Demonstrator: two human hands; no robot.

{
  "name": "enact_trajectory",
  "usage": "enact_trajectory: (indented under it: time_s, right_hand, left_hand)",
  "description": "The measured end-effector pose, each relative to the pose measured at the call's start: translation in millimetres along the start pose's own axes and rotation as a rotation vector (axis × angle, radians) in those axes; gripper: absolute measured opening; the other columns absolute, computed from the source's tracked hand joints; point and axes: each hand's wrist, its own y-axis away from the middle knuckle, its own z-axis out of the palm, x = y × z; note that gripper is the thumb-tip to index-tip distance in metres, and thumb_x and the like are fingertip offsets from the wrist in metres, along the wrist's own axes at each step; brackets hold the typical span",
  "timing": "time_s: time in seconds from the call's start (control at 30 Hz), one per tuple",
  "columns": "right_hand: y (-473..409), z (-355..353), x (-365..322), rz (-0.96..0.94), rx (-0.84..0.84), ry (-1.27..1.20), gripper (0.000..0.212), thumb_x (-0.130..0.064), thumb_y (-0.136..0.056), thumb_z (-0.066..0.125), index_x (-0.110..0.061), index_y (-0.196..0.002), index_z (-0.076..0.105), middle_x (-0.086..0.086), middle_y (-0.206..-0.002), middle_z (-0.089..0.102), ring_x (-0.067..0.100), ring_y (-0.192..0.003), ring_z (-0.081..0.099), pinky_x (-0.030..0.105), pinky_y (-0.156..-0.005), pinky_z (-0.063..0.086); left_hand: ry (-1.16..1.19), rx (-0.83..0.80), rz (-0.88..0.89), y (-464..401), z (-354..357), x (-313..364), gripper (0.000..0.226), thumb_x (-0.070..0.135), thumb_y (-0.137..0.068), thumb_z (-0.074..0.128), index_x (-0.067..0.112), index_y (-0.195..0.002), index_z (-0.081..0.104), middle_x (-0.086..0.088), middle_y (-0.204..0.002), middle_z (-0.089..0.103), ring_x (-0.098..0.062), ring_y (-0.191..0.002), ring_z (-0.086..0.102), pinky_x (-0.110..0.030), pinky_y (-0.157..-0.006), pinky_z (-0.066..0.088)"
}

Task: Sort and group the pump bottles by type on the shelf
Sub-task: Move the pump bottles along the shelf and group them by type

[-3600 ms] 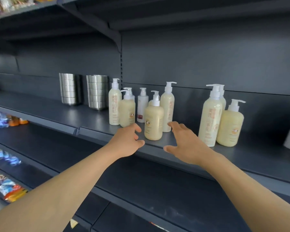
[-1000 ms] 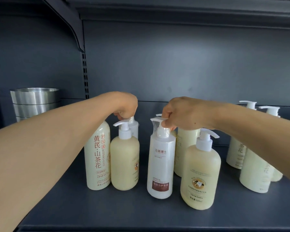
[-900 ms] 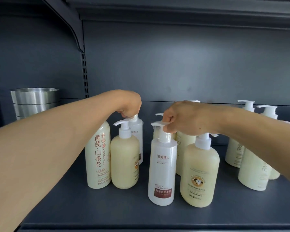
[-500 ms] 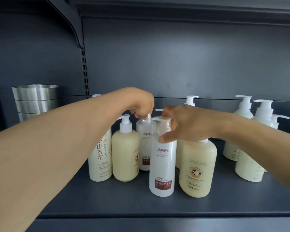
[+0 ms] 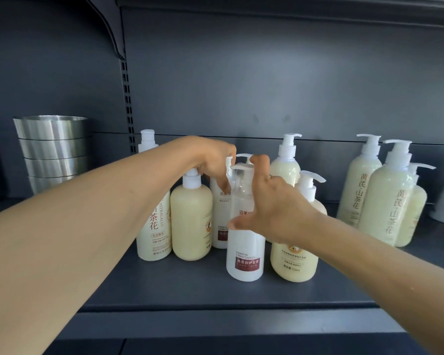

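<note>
Two white conditioner bottles with dark red labels stand mid-shelf. The front white bottle (image 5: 244,254) rests on the shelf (image 5: 190,288); my right hand (image 5: 274,208) is beside it with fingers spread, thumb across its body. My left hand (image 5: 214,160) pinches the pump neck of the rear white bottle (image 5: 219,221), just behind and to the left. A tall cream bottle with red characters (image 5: 153,226) and a squat yellow bottle (image 5: 191,221) stand left of them. Another squat yellow bottle (image 5: 294,260) and a tall cream bottle (image 5: 285,167) stand to the right.
Two tall cream bottles (image 5: 386,203) and a squat yellow one (image 5: 417,208) are grouped at the far right. A stack of steel cups (image 5: 53,149) sits at the left. An upright bracket (image 5: 124,98) divides the back wall. Bare shelf lies in front of the bottles.
My left hand has brought the rear white bottle right and forward, close behind the front one. My right hand has let go of the front bottle's pump and spread its fingers.
</note>
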Motion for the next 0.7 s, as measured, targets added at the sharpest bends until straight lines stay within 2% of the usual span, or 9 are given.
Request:
enact_trajectory:
  time_s: [0.13, 0.23, 0.33, 0.4, 0.43, 0.5, 0.57, 0.63, 0.7]
  right_hand:
    - [5.5, 8.6, 0.8, 0.001, 0.071, -0.086, 0.087, -0.035, -0.071, 0.077, -0.022, -0.128, 0.013, 0.006, -0.1, 0.055, 0.029, -0.087, 0.059, 0.039, -0.074, 0.052]
    - [13.0, 4.7, -1.0, -0.048, 0.095, -0.158, 0.092, -0.028, -0.072, 0.078, -0.02, -0.133, 0.01, 0.005, -0.1, 0.052, 0.025, -0.086, 0.057, 0.036, -0.073, 0.051]
    - [26.0, -7.8, -1.7, -0.091, 0.132, -0.204, 0.091, -0.026, -0.072, 0.079, -0.019, -0.135, 0.012, -0.004, -0.096, 0.048, 0.016, -0.083, 0.048, 0.021, -0.06, 0.042]
    - [35.4, -20.6, 2.0, -0.067, 0.134, -0.26, 0.088, -0.026, -0.07, 0.081, -0.021, -0.131, 0.017, -0.009, -0.087, 0.047, 0.012, -0.08, 0.048, 0.015, -0.056, 0.04]
    - [39.9, -27.2, 5.8, -0.055, 0.134, -0.294, 0.084, -0.026, -0.069, 0.082, -0.022, -0.126, 0.02, -0.011, -0.086, 0.048, 0.011, -0.078, 0.05, 0.015, -0.056, 0.043]
    - [49.4, -40.5, 15.0, -0.037, 0.137, -0.345, 0.078, -0.027, -0.066, 0.084, -0.024, -0.114, 0.024, -0.015, -0.085, 0.047, 0.003, -0.073, 0.051, 0.01, -0.055, 0.046]
    - [58.8, -53.5, 26.0, -0.018, 0.129, -0.359, 0.077, -0.029, -0.063, 0.085, -0.025, -0.113, 0.026, -0.016, -0.083, 0.048, -0.002, -0.072, 0.05, 0.004, -0.053, 0.044]
    - [66.4, -66.0, 39.6, 0.003, 0.12, -0.348, 0.077, -0.032, -0.06, 0.086, -0.026, -0.113, 0.03, -0.012, -0.084, 0.054, 0.0, -0.074, 0.054, 0.011, -0.053, 0.043]
    - [73.1, -78.6, 56.4, 0.03, 0.118, -0.355, 0.078, -0.033, -0.058, 0.086, -0.03, -0.116, 0.033, -0.008, -0.092, 0.06, 0.008, -0.081, 0.059, 0.018, -0.061, 0.045]
  left_hand:
    - [-0.053, 0.064, 0.047, 4.7, 4.8, 2.1, 0.054, 0.028, -0.07, 0.08, 0.009, -0.112, 0.053, -0.002, -0.084, 0.052, -0.022, -0.072, 0.044, -0.027, -0.053, 0.031]
    - [-0.07, 0.074, 0.07, 7.3, 4.4, 2.3, 0.05, 0.028, -0.07, 0.08, 0.012, -0.107, 0.051, -0.001, -0.084, 0.052, -0.021, -0.073, 0.045, -0.028, -0.056, 0.034]
    - [-0.115, 0.105, 0.1, 8.5, 6.5, 6.3, 0.035, 0.029, -0.07, 0.079, 0.015, -0.083, 0.05, -0.002, -0.071, 0.049, -0.021, -0.063, 0.041, -0.028, -0.056, 0.034]
    - [-0.142, 0.114, 0.106, 12.7, 4.0, 11.0, 0.04, 0.032, -0.068, 0.079, 0.017, -0.068, 0.042, 0.001, -0.061, 0.043, -0.021, -0.056, 0.036, -0.026, -0.052, 0.03]
    - [-0.141, 0.127, 0.096, 17.1, 1.0, 14.0, 0.04, 0.035, -0.067, 0.081, 0.019, -0.073, 0.044, 0.003, -0.064, 0.044, -0.02, -0.058, 0.038, -0.026, -0.052, 0.031]
    - [-0.125, 0.151, 0.076, 29.1, -6.8, 21.4, 0.045, 0.037, -0.068, 0.081, 0.02, -0.094, 0.048, 0.007, -0.076, 0.047, -0.018, -0.07, 0.047, -0.027, -0.053, 0.033]
    - [-0.108, 0.157, 0.053, 42.2, -13.2, 29.9, 0.049, 0.036, -0.07, 0.08, 0.022, -0.103, 0.046, 0.008, -0.081, 0.046, -0.02, -0.08, 0.049, -0.028, -0.055, 0.034]
    - [-0.08, 0.156, 0.024, 51.6, -16.3, 37.5, 0.051, 0.036, -0.069, 0.081, 0.025, -0.103, 0.044, 0.01, -0.082, 0.046, -0.016, -0.076, 0.048, -0.028, -0.055, 0.035]
    - [-0.056, 0.152, -0.005, 60.6, -18.4, 45.1, 0.051, 0.036, -0.067, 0.082, 0.026, -0.101, 0.045, 0.009, -0.085, 0.049, -0.013, -0.073, 0.048, -0.028, -0.057, 0.037]
